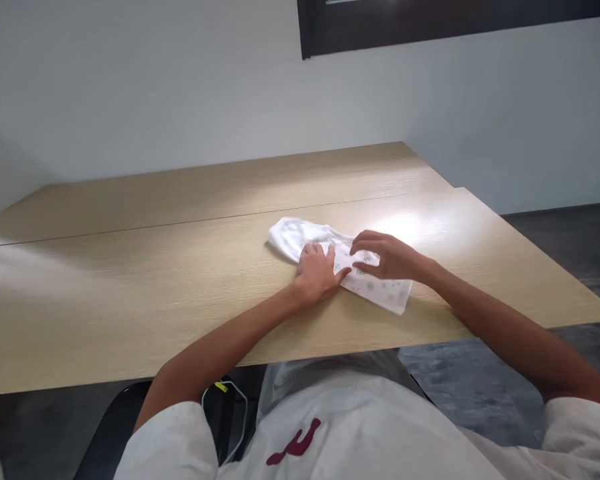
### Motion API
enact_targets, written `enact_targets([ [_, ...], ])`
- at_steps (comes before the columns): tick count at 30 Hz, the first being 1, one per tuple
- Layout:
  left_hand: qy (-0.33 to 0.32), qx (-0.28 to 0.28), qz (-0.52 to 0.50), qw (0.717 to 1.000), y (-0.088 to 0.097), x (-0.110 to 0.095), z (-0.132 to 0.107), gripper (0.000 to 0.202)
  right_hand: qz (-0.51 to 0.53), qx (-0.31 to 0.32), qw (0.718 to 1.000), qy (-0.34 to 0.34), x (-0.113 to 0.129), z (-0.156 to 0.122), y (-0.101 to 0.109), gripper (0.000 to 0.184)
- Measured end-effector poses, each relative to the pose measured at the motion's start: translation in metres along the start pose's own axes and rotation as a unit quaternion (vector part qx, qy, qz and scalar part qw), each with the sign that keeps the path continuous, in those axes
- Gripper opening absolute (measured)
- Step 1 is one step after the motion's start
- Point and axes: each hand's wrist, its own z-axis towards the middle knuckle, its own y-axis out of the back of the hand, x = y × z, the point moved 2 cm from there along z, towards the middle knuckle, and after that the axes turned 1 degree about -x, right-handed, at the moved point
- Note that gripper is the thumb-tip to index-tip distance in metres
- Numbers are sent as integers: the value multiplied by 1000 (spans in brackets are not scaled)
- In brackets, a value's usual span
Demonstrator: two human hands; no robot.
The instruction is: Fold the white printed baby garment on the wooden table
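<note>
A white cloth garment (375,290) with small pale printed motifs lies folded on the table, stretching slantwise from upper left to lower right. Its left end (287,233) is plain white and bunched. My left hand (320,270) presses down on the middle of the cloth with its fingers spread and the thumb pointing right. Over the right part of the fabric hovers my right hand (380,255), its fingers curved and the thumb apart from them. Nothing shows between the right thumb and fingers. The exact kind of garment cannot be made out.
The light wood table (155,287) has a seam running across it, and its front edge is close to my body. Behind it rises a pale wall (180,87) with a dark frame (310,30). A white cable (245,407) hangs below the front edge, beside a black chair (110,427).
</note>
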Motion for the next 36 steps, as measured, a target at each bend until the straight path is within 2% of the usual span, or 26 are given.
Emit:
enact_targets([
  [2, -3, 25, -23, 999, 9, 3, -13, 70, 3, 65, 997, 43, 12, -1, -10, 31],
  [4, -64, 37, -84, 994, 12, 17, -18, 56, -1, 108, 992, 60, 16, -3, -17, 40],
  [6, -136, 9, -130, 982, 10, 41, -16, 44, -4, 115, 992, 55, 14, -5, -20, 48],
  [9, -174, -64, -127, 974, 3, 91, -8, 39, -3, 111, 993, 37, 6, -5, -20, 62],
  [12, -205, -14, -192, 960, -4, 132, -8, 47, -16, 120, 992, 23, 2, -5, -15, 71],
  [15, -231, 1, -244, 942, -1, 148, -20, 39, -41, 133, 990, 14, -1, -6, -10, 71],
  [18, -236, 5, -241, 941, 4, 143, -32, 32, -44, 150, 987, 17, -5, -7, -6, 74],
  [23, -260, 36, -254, 931, 7, 129, -36, 51, -39, 129, 991, -22, -14, -8, -9, 53],
  [26, -249, 59, -289, 922, 7, 123, -36, 52, -30, 107, 994, -23, -12, -8, -12, 49],
  [27, -230, 55, -292, 927, 6, 120, -36, 48, -25, 110, 994, -17, -10, -7, -13, 49],
  [29, -188, 10, -269, 944, 5, 110, -36, 39, -13, 123, 992, 1, -4, -6, -14, 44],
  [32, -179, -59, -191, 963, -1, 89, -38, 43, -4, 106, 994, 16, 2, -5, -15, 37],
  [34, -192, -42, -140, 971, -8, 79, -40, 54, -19, 81, 996, 12, 1, -5, -18, 47],
  [36, -196, -8, -98, 976, -15, 76, -40, 65, -44, 80, 996, 3, -4, -6, -22, 69],
])
